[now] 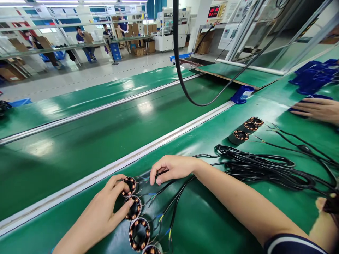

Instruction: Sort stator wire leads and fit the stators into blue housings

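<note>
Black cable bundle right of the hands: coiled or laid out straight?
Coiled: the black cable bundle lies in loose overlapping loops on the green table.

Row of stators [136,218] lies on the table [212,218] near the front edge, left hand [106,208] on the two rear ones, right hand [172,168] just behind and right of them on their wires [159,197]. Cable bundle [265,167] lies right of the right hand. Second stator row [246,129] behind the bundle. Co-worker's hand [315,109] far right. Conveyor belt [106,130] runs left of the table
</note>
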Tool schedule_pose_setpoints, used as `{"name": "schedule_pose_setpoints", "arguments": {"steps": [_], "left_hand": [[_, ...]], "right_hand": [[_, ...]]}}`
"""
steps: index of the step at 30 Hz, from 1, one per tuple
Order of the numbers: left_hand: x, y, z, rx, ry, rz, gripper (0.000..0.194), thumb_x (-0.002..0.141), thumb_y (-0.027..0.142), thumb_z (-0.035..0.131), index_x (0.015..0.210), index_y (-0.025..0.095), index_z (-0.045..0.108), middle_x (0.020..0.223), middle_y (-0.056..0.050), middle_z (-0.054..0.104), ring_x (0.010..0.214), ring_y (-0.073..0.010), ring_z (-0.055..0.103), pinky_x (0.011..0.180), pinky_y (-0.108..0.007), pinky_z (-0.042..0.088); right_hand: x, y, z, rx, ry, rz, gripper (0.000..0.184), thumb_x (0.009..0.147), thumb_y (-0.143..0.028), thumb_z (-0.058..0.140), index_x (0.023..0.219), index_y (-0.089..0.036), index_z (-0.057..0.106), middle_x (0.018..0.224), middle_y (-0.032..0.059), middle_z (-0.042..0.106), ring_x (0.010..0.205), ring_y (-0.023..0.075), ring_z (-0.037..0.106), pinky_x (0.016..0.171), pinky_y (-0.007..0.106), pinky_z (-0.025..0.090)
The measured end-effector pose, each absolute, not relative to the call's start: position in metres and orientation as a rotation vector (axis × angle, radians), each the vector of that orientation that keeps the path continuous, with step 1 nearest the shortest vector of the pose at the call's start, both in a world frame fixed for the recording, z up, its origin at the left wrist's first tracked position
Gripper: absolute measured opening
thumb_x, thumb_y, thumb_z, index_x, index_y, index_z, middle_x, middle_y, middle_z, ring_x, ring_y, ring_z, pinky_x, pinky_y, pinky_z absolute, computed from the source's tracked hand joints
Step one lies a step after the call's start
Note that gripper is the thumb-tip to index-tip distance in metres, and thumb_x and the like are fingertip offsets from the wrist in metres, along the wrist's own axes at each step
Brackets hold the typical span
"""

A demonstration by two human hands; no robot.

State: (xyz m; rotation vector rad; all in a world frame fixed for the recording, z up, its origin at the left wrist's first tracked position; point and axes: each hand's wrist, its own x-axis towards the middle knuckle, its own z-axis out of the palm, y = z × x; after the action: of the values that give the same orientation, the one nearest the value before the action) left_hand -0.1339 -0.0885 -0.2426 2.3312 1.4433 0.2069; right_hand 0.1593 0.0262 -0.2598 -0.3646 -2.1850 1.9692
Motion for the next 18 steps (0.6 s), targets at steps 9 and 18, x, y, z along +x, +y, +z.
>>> {"name": "schedule_pose_setpoints", "arguments": {"steps": [9, 18], "left_hand": [[-0.137, -0.099, -0.235, 2.352, 1.454, 0.218, 0.038, 0.098, 0.053, 0.054, 0.130, 0.034, 0.057, 0.154, -0.008, 0.041, 0.134, -0.0282, 0.054, 0.103, -0.041, 0.056], [-0.231, -0.149, -0.320, 2.131, 2.149, 0.368, 0.061, 0.087, 0.068, 0.049, 0.133, 0.031, 0.062, 0.145, -0.009, 0.056, 0.132, -0.0357, 0.056, 0.109, -0.055, 0.050]], "right_hand": [[0.186, 0.011, -0.205, -0.571, -2.163, 1.581, 0.028, 0.093, -0.034, 0.071, 0.117, -0.018, 0.070, 0.121, 0.0064, 0.069, 0.115, 0.0205, 0.062, 0.104, 0.036, 0.046], [0.188, 0.028, -0.047, -0.590, -1.529, 0.572, 0.032, 0.095, -0.046, 0.068, 0.112, -0.018, 0.064, 0.112, 0.0049, 0.067, 0.105, 0.0140, 0.062, 0.094, 0.026, 0.049]]}}
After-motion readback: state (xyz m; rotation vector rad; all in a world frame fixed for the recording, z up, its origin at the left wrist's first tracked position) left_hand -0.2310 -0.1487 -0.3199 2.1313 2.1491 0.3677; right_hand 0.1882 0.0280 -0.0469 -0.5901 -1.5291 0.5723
